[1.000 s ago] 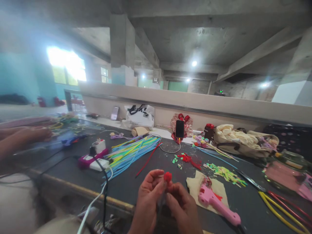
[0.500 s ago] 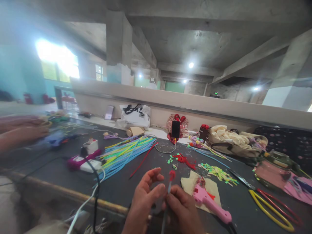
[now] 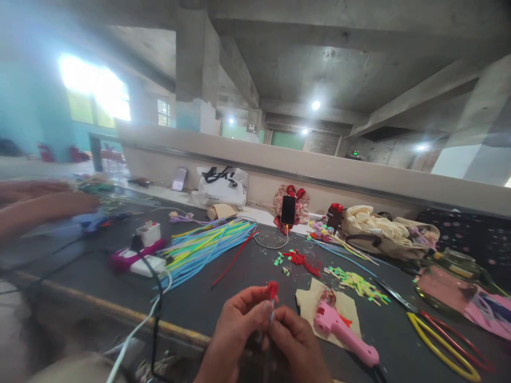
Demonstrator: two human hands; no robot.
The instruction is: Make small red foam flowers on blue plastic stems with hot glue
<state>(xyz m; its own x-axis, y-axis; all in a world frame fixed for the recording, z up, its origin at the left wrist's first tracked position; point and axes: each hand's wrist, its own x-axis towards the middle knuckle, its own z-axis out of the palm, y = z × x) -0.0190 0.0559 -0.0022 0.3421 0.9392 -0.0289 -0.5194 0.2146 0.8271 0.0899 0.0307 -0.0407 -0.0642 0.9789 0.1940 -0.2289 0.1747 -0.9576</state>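
Near the table's front edge, my left hand (image 3: 243,324) has its thumb and fingers closed on the red tip (image 3: 273,289) of a thin pale stem. My right hand (image 3: 293,332) pinches the same stem just below the tip, close beside the left hand. The lower stem runs down between the hands and is blurred. To the right, a pink glue gun (image 3: 345,332) lies on a beige cloth (image 3: 305,303). Small red pieces (image 3: 303,261) and pale green-yellow pieces (image 3: 359,284) lie beyond the hands.
Blue and yellow stems (image 3: 215,250) lie left of centre, beside a power strip (image 3: 139,260) with cords. Scissors (image 3: 439,340) and a glass jar (image 3: 451,274) sit at right. A phone (image 3: 288,209) stands at the back. Another person's arms (image 3: 43,205) reach in from the left.
My left fingers, apart before, have closed on the red tip. The tip has shifted slightly left. The other person's arms have moved further right.
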